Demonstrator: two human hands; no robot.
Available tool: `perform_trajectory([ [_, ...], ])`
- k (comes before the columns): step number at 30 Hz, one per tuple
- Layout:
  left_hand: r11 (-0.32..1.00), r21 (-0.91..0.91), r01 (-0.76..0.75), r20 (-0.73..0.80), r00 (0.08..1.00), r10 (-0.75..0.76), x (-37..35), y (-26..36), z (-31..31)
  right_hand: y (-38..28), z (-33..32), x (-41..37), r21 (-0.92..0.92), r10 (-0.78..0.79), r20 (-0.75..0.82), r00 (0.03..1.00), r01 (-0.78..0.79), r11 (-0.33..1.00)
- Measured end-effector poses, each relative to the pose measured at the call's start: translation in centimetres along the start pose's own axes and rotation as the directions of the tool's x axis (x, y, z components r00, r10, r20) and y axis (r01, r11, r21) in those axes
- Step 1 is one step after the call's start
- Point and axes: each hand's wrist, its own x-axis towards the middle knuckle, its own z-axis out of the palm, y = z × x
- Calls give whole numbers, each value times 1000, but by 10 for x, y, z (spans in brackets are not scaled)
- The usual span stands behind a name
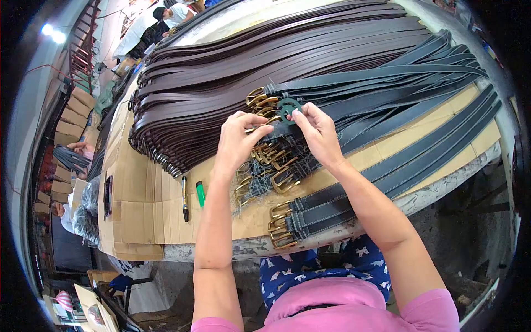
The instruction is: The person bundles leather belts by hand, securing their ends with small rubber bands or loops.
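My left hand (241,135) is closed, its thumb and forefinger pinching the brass buckle end of a dark belt. Close beside it, my right hand (318,133) grips a green looped tool (288,110) that resembles small scissors; its blades cannot be made out. Beneath both hands lies a heap of dark stitched belts (381,94) with brass buckles (285,177) and loose threads (254,180) around them. Nearer to me, several finished-looking belts (376,171) lie side by side, their buckles (282,224) lined up at the left.
A large stack of brown belts (238,72) covers the far part of the table. On the cardboard (138,216) to the left are a marker (185,199) and a green object (200,193). A person (176,14) is at the far left back; another (63,213) is at the left.
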Motion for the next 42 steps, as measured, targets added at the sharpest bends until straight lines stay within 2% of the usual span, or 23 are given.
perform_trajectory([
  [2,979,176,-99,-99,988,117,3,-3,9,3,3,-1,-4,-27,-5,1000,27,1000],
  [5,991,106,-81,-175,980,98,1,-2,13,0,4,-3,-98,-101,16,995,102,990],
  [8,985,-148,84,-195,974,-113,-8,4,12,1,7,-4,-165,-184,55,981,191,968],
  [13,995,-95,37,-219,974,-57,-15,3,10,-2,10,-4,-286,-203,108,973,226,931],
  [29,999,-50,10,-244,969,-22,-15,6,13,0,11,-5,-316,-190,149,970,228,921],
  [31,990,-134,29,-263,963,-64,-14,6,13,2,11,-5,-330,-197,151,969,237,914],
  [32,984,-176,38,-270,959,-86,-13,6,14,2,11,-4,-272,-179,114,977,204,941],
  [34,1000,22,-1,-254,967,6,-12,6,8,1,12,-2,-148,-136,42,990,141,979],
  [35,992,122,-23,-241,969,52,-10,6,6,-4,8,-1,-144,-60,13,998,61,988],
  [37,992,111,-63,-170,982,82,-6,4,7,11,3,7,9,70,-87,994,-69,998],
  [38,989,133,-69,-122,989,85,-3,6,8,10,2,11,141,104,-97,990,-90,986],
  [41,986,158,-45,-40,998,52,6,12,11,3,0,9,372,183,-97,978,-135,919],
  [42,985,170,-39,-26,999,44,9,12,12,2,0,8,364,178,-98,979,-132,922],
])
